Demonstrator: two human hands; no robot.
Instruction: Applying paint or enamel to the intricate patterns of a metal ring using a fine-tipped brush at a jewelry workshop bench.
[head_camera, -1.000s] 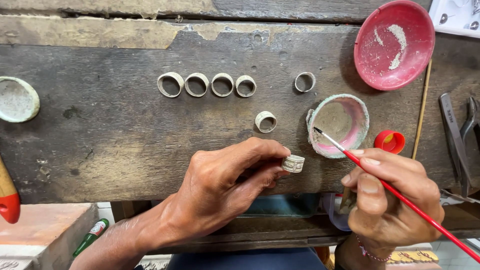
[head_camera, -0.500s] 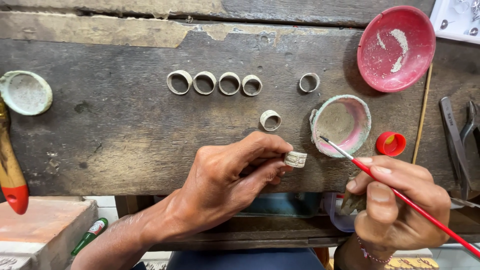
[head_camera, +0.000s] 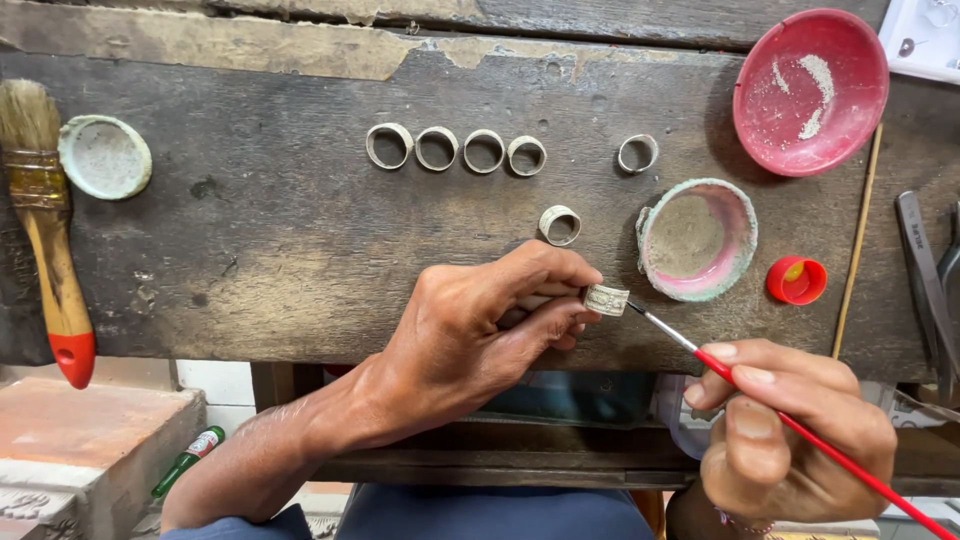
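Note:
My left hand (head_camera: 480, 335) pinches a small pale metal ring (head_camera: 606, 299) between thumb and fingers, held over the front edge of the dark wooden bench (head_camera: 280, 250). My right hand (head_camera: 790, 430) grips a thin red-handled brush (head_camera: 800, 425), and its fine tip touches the right side of the ring. Just above and to the right sits a crusted pink dish (head_camera: 697, 239) with pale paste inside.
Several similar rings (head_camera: 455, 149) lie in a row on the bench, with one (head_camera: 637, 153) further right and one (head_camera: 560, 225) near the dish. A red bowl (head_camera: 810, 90) stands far right, a red cap (head_camera: 797, 280), a wide paintbrush (head_camera: 45, 230) and a small green dish (head_camera: 104, 157) at left, pliers (head_camera: 925, 280) at right.
The brush tip has left the pink dish and come down-left to the ring in my left hand. The camera view has shifted, bringing the wide paintbrush into sight.

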